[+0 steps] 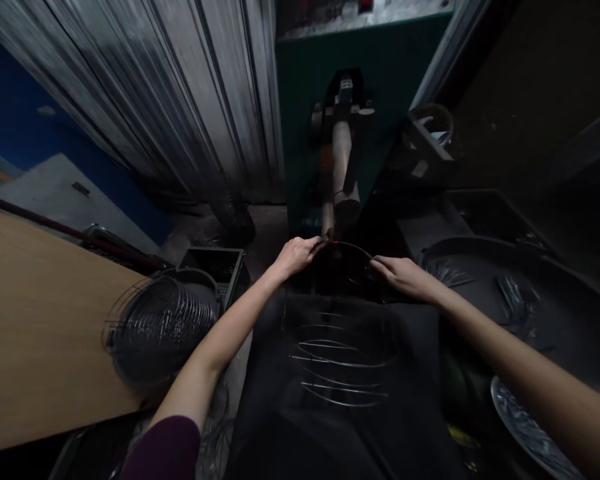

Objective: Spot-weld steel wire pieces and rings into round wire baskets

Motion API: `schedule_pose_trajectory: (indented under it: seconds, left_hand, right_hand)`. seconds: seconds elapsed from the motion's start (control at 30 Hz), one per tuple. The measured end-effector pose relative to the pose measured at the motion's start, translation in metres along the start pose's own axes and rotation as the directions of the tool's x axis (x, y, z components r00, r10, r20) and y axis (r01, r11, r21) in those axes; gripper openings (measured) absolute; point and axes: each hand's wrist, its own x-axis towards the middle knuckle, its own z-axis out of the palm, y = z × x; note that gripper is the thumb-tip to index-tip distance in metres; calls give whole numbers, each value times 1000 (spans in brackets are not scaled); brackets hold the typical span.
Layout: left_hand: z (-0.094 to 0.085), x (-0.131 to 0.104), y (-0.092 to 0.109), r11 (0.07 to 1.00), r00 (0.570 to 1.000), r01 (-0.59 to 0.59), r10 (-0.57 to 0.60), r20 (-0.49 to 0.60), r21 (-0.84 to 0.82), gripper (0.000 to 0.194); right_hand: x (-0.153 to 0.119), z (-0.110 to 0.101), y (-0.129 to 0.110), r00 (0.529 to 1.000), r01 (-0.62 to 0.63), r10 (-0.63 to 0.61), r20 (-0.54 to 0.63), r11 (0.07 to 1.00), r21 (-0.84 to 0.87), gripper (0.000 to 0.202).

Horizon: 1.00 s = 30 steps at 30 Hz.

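Observation:
A thin curved wire spans the gap between my hands, just below the tip of a green machine's arm. My left hand pinches its left end, close to a small red glow under the machine's arm. The right end is pinched by my right hand. Below my hands, several bent wire pieces lie on dark cloth across my lap.
At the left, a round container holds many wire rings, beside a wooden board and a dark crate. A wide dark tray with small metal parts is at the right; a bowl of metal pieces sits lower right.

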Motion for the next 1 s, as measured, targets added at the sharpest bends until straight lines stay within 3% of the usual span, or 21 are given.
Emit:
schedule_pose_trajectory:
  seconds: [0.1, 0.17, 0.2, 0.23, 0.27, 0.33, 0.37, 0.43, 0.5, 0.6, 0.63, 0.67, 0.7, 0.77, 0.87, 0.93, 1.0]
  left_hand:
    - [-11, -46, -9, 943, 989, 93, -124, -77, -320, 25]
    - [-7, -95, -18, 770, 933, 213, -342, -108, -602, 20]
    - [0, -121, -21, 640, 872, 277, -481, -92, -717, 20]
    - [10, -146, -24, 488, 804, 356, -595, -5, -797, 20]
    - [23, -167, -25, 318, 738, 455, -657, 153, -832, 22]
    - [50, -195, -25, -3, 632, 577, -631, 450, -816, 29]
    - [62, -200, -22, -140, 607, 581, -581, 542, -802, 36]
    - [77, -194, -12, -312, 573, 512, -571, 588, -801, 42]
    - [80, -175, -1, -346, 521, 395, -679, 518, -851, 37]
    - [72, -148, 9, -255, 441, 348, -805, 398, -902, 31]
    - [69, -144, 10, -222, 440, 363, -816, 376, -905, 33]
    - [67, -143, 10, -187, 448, 379, -820, 356, -906, 34]
    - [67, -143, 9, -151, 460, 389, -823, 333, -909, 35]
    - [71, -149, 7, -76, 476, 378, -839, 264, -923, 31]
    - [79, -159, 6, 15, 432, 390, -886, 168, -921, 11]
    - [81, -163, 8, 24, 401, 397, -904, 150, -917, 7]
    - [80, -164, 14, -43, 374, 332, -911, 173, -942, 9]
  right_hand:
    - [-15, 7, -8, 982, 34, -29, -185, 999, 23, 25]
    - [-26, 6, -12, 958, 45, -25, -287, 997, 64, 25]
    - [-32, 4, -13, 944, 42, -10, -331, 995, 91, 26]
    - [-38, 3, -13, 928, 32, 17, -372, 992, 124, 26]
    - [-43, 2, -14, 910, 16, 52, -411, 987, 161, 26]
    - [-50, 4, -16, 875, -9, 124, -468, 971, 239, 25]
    - [-51, 9, -16, 865, -11, 149, -478, 960, 279, 25]
    - [-54, 23, -12, 860, 21, 163, -484, 936, 352, 27]
    - [-68, 40, -1, 886, 70, 142, -442, 900, 431, 28]
    - [-126, 60, 36, 891, -12, 233, -389, 870, 493, 32]
    - [-153, 66, 55, 857, -120, 334, -393, 869, 479, 33]
    - [-181, 70, 76, 784, -279, 470, -407, 851, 445, 32]
    - [-209, 75, 98, 675, -472, 608, -418, 791, 389, 32]
    - [-254, 86, 140, 473, -796, 807, -354, 564, 222, 33]
    - [-287, 106, 182, 378, -896, 883, -278, 425, 131, 34]
    - [-288, 116, 190, 359, -914, 902, -241, 392, 105, 37]
    - [-284, 121, 189, 363, -919, 910, -199, 385, 81, 40]
